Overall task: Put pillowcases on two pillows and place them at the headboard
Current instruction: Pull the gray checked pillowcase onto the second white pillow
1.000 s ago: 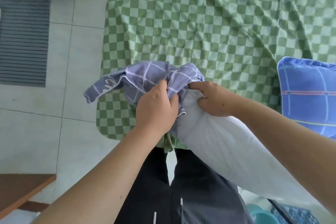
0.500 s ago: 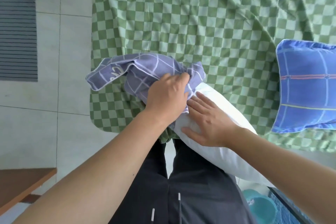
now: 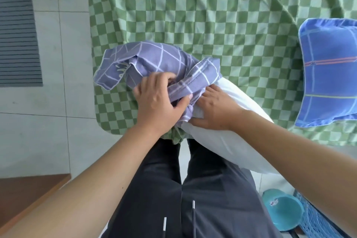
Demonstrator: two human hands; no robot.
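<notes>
Pale square floor tiles (image 3: 63, 48) with thin dark grout lines fill the left half of the frame. A grey striped mat (image 3: 17, 40) lies at the upper left, running off the edge. The bed (image 3: 193, 15) takes up the top and right, its green-and-white checked sheet creased in long folds — one corner hangs over the tiles at centre. A brown wooden board (image 3: 25, 193) juts in at the lower left. At the lower right sit a teal basin (image 3: 282, 216) and a blue mesh basket (image 3: 316, 222), side by side — lit by soft, even daylight.
</notes>
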